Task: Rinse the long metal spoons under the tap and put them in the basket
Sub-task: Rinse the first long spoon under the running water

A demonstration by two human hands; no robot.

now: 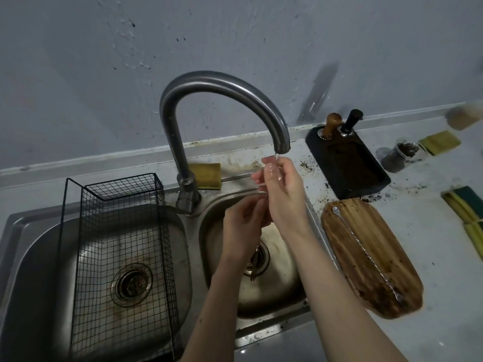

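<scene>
Both my hands are under the curved tap (281, 142), over the right sink bowl (287, 291). A thin stream of water falls onto my right hand (283, 197), whose fingers close around the upper end of a long metal spoon. My left hand (243, 226) pinches the same spoon lower down. The spoon is mostly hidden by the hands; its lower end (253, 275) hangs over the drain. A second long metal spoon (366, 253) lies lengthwise on a wooden tray (386, 257) to the right of the sink. The black wire basket (117, 231) stands in the left bowl with nothing in it.
A yellow sponge (206, 175) sits behind the tap base. On the stained counter at the right are a black tray (347, 165) holding two tampers, a small jar (407, 150), more sponges (439, 142) and a green and yellow cloth (467, 210).
</scene>
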